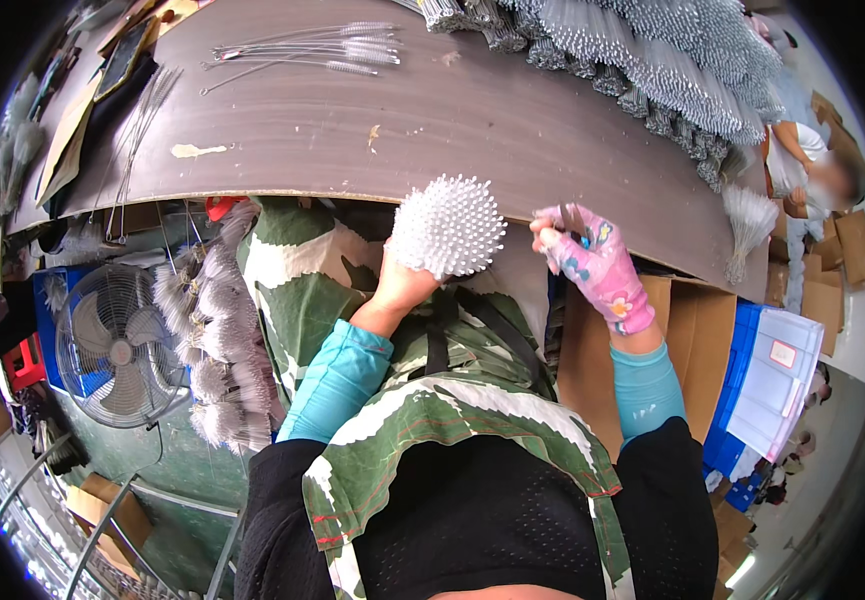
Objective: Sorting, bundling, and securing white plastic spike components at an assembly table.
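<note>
My left hand (410, 278), bare below a teal sleeve, is wrapped round a thick bundle of thin wire brushes (449, 226). Their many pale, rounded ends face up, just at the table's near edge; the rest of the bundle is hidden below. To the right, my right hand (592, 262) wears a pink flowered glove that leaves the fingertips bare. Its fingers are pinched together, apart from the bundle. A narrow dark strip (576, 222) lies across these fingers; whether it is gripped or worn is unclear.
Loose wire brushes (302, 50) lie on the brown table (302, 130). Brush bundles are heaped (652, 60) at the far right. A fan (122, 345) and hanging brush bundles (222, 350) stand left; a cardboard box (687, 340) and blue-white crates (767, 380) stand right. Another person (802, 165) sits beyond.
</note>
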`<state>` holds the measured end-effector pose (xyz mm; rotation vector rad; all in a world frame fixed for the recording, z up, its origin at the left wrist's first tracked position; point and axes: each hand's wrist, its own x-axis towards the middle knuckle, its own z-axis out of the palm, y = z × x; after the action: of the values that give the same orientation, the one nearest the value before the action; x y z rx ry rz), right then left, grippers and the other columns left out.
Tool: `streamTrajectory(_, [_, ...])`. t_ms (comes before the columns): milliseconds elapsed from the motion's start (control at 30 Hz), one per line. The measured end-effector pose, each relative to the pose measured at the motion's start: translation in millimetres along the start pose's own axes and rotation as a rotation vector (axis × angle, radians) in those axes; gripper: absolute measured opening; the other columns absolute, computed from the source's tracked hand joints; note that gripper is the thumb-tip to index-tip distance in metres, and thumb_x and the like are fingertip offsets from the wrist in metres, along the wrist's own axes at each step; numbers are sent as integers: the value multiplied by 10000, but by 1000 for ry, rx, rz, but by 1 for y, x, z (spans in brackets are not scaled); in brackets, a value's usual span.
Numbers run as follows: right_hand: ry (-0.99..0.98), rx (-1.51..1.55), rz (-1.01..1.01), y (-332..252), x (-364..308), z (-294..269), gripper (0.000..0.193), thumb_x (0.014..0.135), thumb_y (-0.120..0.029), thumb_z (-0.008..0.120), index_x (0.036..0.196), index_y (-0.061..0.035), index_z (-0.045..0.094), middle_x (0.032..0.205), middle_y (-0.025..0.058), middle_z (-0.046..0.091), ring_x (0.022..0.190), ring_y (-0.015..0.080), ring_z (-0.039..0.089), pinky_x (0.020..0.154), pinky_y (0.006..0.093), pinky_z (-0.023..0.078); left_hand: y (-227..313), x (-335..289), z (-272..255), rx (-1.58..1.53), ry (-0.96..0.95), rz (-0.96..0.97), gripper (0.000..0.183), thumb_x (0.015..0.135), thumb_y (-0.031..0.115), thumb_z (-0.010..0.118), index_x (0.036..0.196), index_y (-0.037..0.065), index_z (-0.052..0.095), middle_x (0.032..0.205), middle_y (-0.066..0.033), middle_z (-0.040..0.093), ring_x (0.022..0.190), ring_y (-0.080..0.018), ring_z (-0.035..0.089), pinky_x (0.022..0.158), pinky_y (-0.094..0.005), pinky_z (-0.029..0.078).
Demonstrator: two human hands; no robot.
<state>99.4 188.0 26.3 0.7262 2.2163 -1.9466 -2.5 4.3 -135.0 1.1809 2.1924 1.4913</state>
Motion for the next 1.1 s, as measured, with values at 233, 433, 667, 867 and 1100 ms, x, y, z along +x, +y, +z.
streamTrajectory(233, [99, 160, -187, -6, 47, 33, 153, 854, -47, 598, 996, 4, 619, 893, 22, 626, 760, 69, 553, 658, 207, 449, 32, 10, -25, -216, -132, -102, 570, 707, 262, 750, 1212, 96, 545, 1239, -73, 539, 1189, -256, 449, 1045, -378, 290])
streamTrajectory(433, [-49, -103, -264, -7, 57, 24, 151, 862, -67, 598, 998, -1, 605, 898, 13, 627, 821, 69, 558, 713, 214, 454, 23, 6, -23, -453, -129, -188, 647, 626, 195, 816, 1197, 61, 543, 1204, -76, 561, 1165, -224, 474, 1032, -361, 312])
streamTrajectory(667, [372, -181, -697, -44, 61, 26, 149, 919, -171, 535, 956, -33, 577, 793, 25, 593, 695, 101, 562, 633, 252, 471, 18, 6, -20, -321, -19, -32, 631, 623, 136, 813, 1188, 46, 546, 1193, -81, 572, 1125, -188, 510, 996, -334, 368])
streamTrajectory(867, [611, 190, -837, -140, 6, -32, 238, 908, -263, 528, 832, -49, 601, 720, 62, 613, 509, 69, 499, 420, 182, 372, 29, 0, -19, -554, -59, -302, 569, 610, 120, 814, 1122, 29, 583, 1088, -60, 630, 1000, -150, 586, 903, -300, 444])
streamTrajectory(1100, [349, 550, -182, -67, 118, 36, 157, 878, -176, 523, 813, -43, 575, 710, 77, 611, 485, 82, 459, 405, 214, 316, 31, -2, -17, -639, -29, -323, 507, 587, 135, 830, 1037, 27, 623, 1005, -61, 658, 939, -143, 610, 862, -297, 466])
